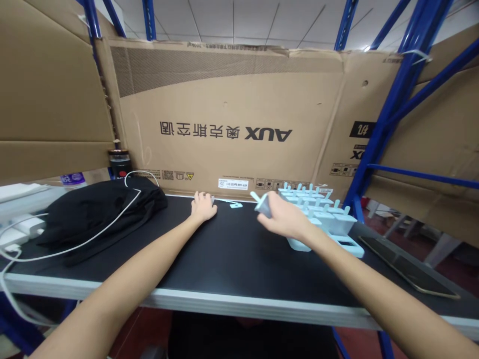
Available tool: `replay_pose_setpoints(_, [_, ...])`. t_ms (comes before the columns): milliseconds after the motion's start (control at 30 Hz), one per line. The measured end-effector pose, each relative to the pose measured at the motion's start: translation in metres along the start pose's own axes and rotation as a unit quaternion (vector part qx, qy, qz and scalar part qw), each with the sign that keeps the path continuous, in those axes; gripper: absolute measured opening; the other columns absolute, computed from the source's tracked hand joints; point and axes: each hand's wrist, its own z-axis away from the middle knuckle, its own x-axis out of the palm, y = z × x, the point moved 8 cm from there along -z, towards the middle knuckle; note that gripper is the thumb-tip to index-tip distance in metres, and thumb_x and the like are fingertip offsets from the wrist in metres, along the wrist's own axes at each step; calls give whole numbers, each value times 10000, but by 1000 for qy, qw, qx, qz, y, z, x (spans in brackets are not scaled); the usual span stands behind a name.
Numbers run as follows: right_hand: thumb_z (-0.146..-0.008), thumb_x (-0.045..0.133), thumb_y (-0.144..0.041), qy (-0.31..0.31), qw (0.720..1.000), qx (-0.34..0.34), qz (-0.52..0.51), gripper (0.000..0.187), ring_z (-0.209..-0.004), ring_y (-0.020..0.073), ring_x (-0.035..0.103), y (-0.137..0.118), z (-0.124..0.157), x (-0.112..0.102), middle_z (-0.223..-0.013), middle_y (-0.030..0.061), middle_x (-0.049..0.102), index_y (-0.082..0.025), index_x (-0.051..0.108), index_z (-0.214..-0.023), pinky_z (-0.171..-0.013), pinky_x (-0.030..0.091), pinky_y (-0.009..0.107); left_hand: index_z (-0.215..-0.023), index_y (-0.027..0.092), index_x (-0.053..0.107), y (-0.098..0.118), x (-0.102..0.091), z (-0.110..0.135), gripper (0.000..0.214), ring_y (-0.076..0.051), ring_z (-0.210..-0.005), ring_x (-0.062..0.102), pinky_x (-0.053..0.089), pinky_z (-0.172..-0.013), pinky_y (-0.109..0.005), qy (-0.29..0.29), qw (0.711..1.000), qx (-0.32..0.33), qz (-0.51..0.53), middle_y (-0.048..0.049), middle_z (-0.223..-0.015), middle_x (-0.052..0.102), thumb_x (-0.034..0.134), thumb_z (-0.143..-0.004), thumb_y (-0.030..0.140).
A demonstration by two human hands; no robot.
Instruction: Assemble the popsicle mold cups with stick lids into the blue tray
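Note:
My right hand [282, 215] is closed around a single ice pop mould [263, 204], a translucent cup with a light blue stick lid. It holds the mould tilted above the table, stick pointing up and left. At the back of the table, my left hand [203, 207] rests with its fingers curled down. A small greyish edge shows beside those fingers, too little to name. Between the hands lies a loose light blue stick lid [235, 205]. Right of my right hand, a light blue rack [346, 244] carries several ice pop moulds [340, 223] with sticks upright, partly hidden by my hand.
A black cloth bag [108, 212] and white cables [93, 242] occupy the left side, with a dark jar [119, 163] behind. On the right lies a dark phone-like device [409, 267]. Cardboard [224, 99] and blue metal posts [391, 114] enclose the table.

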Motion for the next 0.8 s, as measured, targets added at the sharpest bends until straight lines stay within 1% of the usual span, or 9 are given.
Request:
replay_pose_setpoints(67, [-843, 446, -490, -31, 998, -25, 43, 391, -952, 306, 622, -14, -28, 28, -1091, 170, 614, -174, 451, -1072, -721, 439, 361, -1283, 175, 477, -2, 2, -2, 503, -391, -1466, 145, 323, -1094, -523, -8, 1000, -9, 0, -181, -1486, 363, 497, -839, 408])
replay_pose_setpoints(133, [-834, 452, -528, -62, 995, -27, 70, 468, -1020, 333, 612, -19, -51, 52, -1155, 195, 599, -155, 473, -1115, -765, 457, 389, -1280, 170, 481, -3, 2, -2, 508, -398, -1469, 132, 315, -1099, -528, -10, 1000, -9, -2, -184, -1496, 352, 495, -840, 421])
replay_pose_setpoints(233, [-839, 447, -540, -81, 990, -42, 109, 528, -1054, 348, 611, -21, -76, 71, -1186, 212, 599, -136, 492, -1176, -802, 466, 417, -1273, 156, 484, -2, 3, -3, 509, -398, -1467, 141, 306, -1107, -525, -9, 1000, -4, -1, -190, -1499, 349, 488, -843, 429])
replay_pose_setpoints(400, [-840, 452, -548, -67, 974, -119, 183, 565, -1000, 354, 641, -31, -95, 70, -1130, 224, 650, -108, 534, -1184, -803, 459, 415, -1248, 156, 494, -2, 2, -3, 469, -382, -1459, 174, 308, -1107, -517, 4, 1000, 4, 1, -186, -1474, 384, 491, -842, 392])
replay_pose_setpoints(533, [-820, 480, -526, -63, 962, -153, 219, 557, -945, 360, 663, -38, -105, 65, -1037, 222, 690, -84, 576, -1145, -763, 458, 404, -1213, 161, 509, 1, -5, -2, 418, -364, -1424, 250, 336, -1086, -491, 37, 999, 17, 12, -183, -1406, 450, 501, -845, 360])
replay_pose_setpoints(600, [-813, 488, -520, -61, 957, -160, 232, 559, -936, 361, 668, -40, -108, 63, -1019, 224, 697, -75, 590, -1136, -748, 457, 394, -1179, 174, 523, 7, -13, -1, 365, -328, -1342, 370, 382, -1045, -447, 67, 996, 46, 25, -167, -1316, 519, 482, -868, 360])
replay_pose_setpoints(667, [-811, 491, -522, -64, 954, -165, 243, 567, -938, 358, 671, -41, -110, 64, -1010, 229, 700, -71, 600, -1138, -745, 454, 385, -1114, 193, 549, 17, -21, 2, 297, -296, -1217, 479, 421, -989, -415, 87, 991, 93, 29, -138, -1201, 583, 461, -890, 367])
replay_pose_setpoints(733, [-804, 500, -524, -76, 948, -179, 253, 575, -933, 356, 674, -42, -109, 66, -993, 232, 703, -67, 608, -1137, -743, 451, 383, -1000, 206, 577, 29, -21, 5, 217, -277, -1101, 544, 439, -941, -402, 74, 986, 147, 18, -109, -1087, 628, 461, -891, 353])
replay_pose_setpoints(800, [-796, 511, -517, -89, 940, -197, 263, 571, -919, 354, 679, -42, -107, 69, -967, 231, 706, -63, 617, -1126, -737, 448, 383, -899, 211, 580, 38, -16, 8, 167, -257, -995, 591, 457, -876, -384, 33, 982, 188, 10, -84, -1007, 654, 460, -888, 326])
